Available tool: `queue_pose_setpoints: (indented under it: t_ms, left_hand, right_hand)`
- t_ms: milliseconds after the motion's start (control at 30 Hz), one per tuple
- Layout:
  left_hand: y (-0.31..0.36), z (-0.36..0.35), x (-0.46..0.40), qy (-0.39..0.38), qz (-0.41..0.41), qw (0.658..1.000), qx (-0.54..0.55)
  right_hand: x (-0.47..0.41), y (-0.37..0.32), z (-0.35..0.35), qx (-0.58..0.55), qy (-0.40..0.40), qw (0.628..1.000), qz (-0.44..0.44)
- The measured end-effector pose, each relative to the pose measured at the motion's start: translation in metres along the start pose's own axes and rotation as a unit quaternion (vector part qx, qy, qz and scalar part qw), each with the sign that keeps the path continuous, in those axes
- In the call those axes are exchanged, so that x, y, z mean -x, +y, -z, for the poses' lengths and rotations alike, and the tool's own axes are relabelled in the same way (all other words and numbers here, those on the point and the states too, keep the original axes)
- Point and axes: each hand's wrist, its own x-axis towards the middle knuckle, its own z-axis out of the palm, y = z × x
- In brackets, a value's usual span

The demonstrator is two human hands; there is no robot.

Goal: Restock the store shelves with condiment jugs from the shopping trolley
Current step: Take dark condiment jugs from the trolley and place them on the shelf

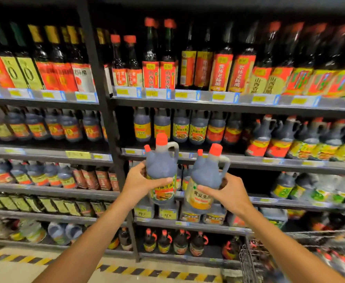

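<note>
My left hand point(140, 183) grips a dark condiment jug point(162, 162) with a red cap, a side handle and a green and red label. My right hand point(229, 194) grips a second dark jug point(205, 176) with a red cap and a yellow label, tilted a little to the right. Both jugs are held up side by side in front of the shelves, level with the second and third shelf. The wire shopping trolley point(251, 260) shows at the bottom right with red-capped jugs inside.
Dark metal shelves point(208, 103) full of sauce bottles and jugs fill the view. A black upright post point(106, 119) splits the two shelf bays. A dark gap point(124, 127) lies at the left of the second shelf. Yellow-black hazard tape point(159, 272) runs along the floor.
</note>
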Motion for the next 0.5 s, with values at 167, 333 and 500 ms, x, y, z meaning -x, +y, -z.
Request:
queue_pose_setpoints:
  t_ms: [167,333,500]
  left_hand:
    - [-0.004,-0.018,-0.069,0.006,-0.037,0.999,-0.019]
    - [0.0,-0.031,-0.127,0.019,-0.087,0.996,-0.03]
    - [-0.002,-0.04,-0.164,0.04,-0.12,0.991,-0.036]
  right_hand:
    - [-0.062,0.018,0.006,-0.011,0.06,0.998,0.011]
    - [-0.122,0.028,0.015,-0.016,0.104,0.993,0.047]
    - [-0.165,0.039,0.011,-0.039,0.163,0.983,0.08]
